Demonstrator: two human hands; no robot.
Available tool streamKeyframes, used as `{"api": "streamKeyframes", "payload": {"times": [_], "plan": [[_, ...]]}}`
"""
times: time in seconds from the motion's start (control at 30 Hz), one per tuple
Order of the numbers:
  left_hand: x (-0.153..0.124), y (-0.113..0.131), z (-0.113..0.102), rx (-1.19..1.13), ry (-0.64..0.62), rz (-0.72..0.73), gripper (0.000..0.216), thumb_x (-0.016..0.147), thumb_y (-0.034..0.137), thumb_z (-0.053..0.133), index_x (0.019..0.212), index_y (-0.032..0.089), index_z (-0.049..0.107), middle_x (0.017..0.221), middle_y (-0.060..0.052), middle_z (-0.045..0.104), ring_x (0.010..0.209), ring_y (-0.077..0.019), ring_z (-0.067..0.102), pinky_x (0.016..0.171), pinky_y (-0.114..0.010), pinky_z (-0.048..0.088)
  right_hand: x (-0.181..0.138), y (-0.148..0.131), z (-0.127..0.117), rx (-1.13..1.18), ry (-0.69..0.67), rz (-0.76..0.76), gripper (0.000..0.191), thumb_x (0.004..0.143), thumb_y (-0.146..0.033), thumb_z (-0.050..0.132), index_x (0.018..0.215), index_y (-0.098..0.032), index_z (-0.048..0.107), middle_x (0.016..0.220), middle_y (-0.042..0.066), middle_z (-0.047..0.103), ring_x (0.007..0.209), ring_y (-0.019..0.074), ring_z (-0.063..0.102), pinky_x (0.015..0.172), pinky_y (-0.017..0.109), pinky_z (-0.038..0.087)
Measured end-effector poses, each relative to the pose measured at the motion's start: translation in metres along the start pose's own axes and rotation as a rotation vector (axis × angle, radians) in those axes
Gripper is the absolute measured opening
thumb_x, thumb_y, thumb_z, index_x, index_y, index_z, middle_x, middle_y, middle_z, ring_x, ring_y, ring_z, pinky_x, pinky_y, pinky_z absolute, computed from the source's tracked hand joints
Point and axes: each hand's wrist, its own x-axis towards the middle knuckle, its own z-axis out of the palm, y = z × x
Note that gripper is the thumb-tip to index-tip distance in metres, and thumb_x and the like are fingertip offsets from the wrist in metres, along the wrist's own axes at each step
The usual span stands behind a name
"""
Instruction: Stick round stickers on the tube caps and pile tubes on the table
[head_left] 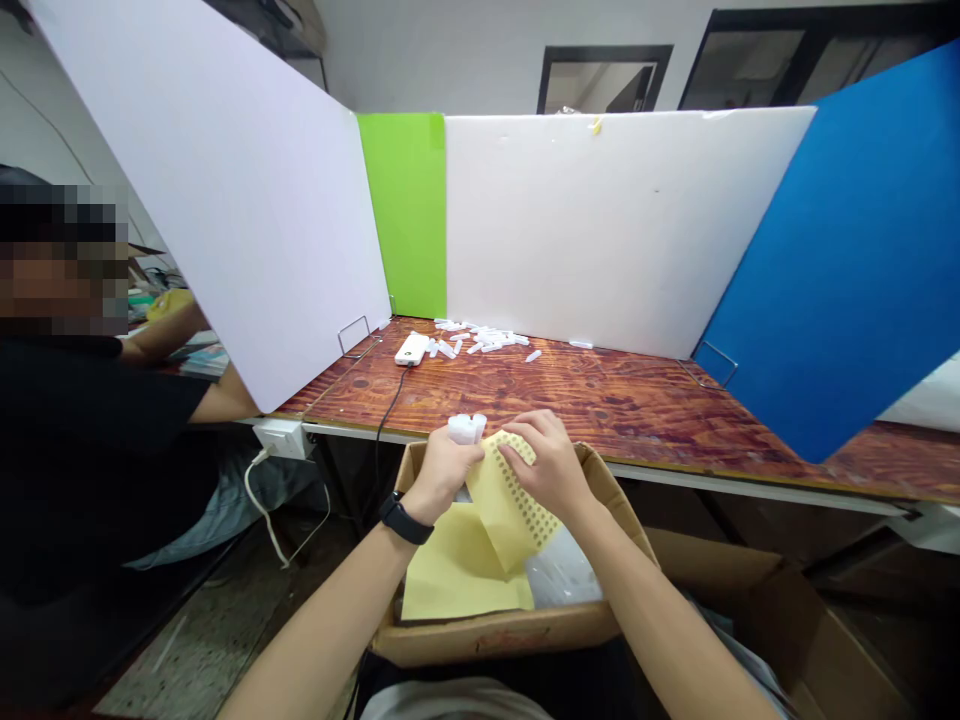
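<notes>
My left hand [444, 468], with a black band at the wrist, is closed round a few small white plastic pieces [466, 429]. Its thumb lies against the edge of a yellow sheet of small round dot stickers [504, 505]. On the upper right part of that sheet, the fingers of my right hand [551, 455] are bent and pinch at the dots; whether a sticker is between them is hidden. Under the sheet stands an open cardboard box [502, 640], holding another yellow sheet [461, 570] and a clear plastic bag [566, 570].
Many white plastic pieces [491, 338] lie scattered on the wooden table [600, 395] near a white device [412, 349] with a black cable. White, green and blue panels [840, 250] surround the tabletop. A person [90, 430] sits at left; another cardboard box [795, 620] is at lower right.
</notes>
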Motion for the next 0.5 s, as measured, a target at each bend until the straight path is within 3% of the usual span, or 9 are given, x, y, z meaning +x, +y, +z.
{"api": "streamKeyframes", "payload": {"times": [0.13,0.3,0.5], "plan": [[-0.003,0.0,0.002,-0.1,-0.018,-0.031,0.019,0.049,0.016,0.066,0.063,0.013,0.055,0.058,0.002,0.053,0.054,-0.0098,0.048,0.053,-0.022,0.04,-0.003,-0.003,0.011,0.065,-0.092,0.069,0.016,0.08,-0.024,0.051,0.09,-0.018,0.061,0.085,0.008,0.057,0.084,0.0215,0.052,0.075,0.036,0.044],[-0.004,-0.001,0.005,-0.134,0.017,0.002,0.018,0.046,0.011,0.066,0.059,0.013,0.054,0.054,0.005,0.049,0.053,-0.0084,0.047,0.052,-0.02,0.038,-0.004,-0.001,0.017,0.145,-0.096,0.182,0.013,0.078,-0.021,0.052,0.083,-0.018,0.064,0.078,0.005,0.058,0.073,0.0174,0.054,0.068,0.031,0.044],[-0.005,-0.001,0.008,-0.097,-0.045,0.108,0.021,0.05,0.016,0.069,0.061,0.014,0.051,0.058,0.004,0.048,0.056,-0.0083,0.047,0.055,-0.02,0.038,-0.002,-0.001,0.016,0.204,-0.082,0.244,0.006,0.074,-0.016,0.056,0.073,-0.017,0.062,0.069,0.002,0.057,0.065,0.0151,0.053,0.062,0.029,0.043]]}}
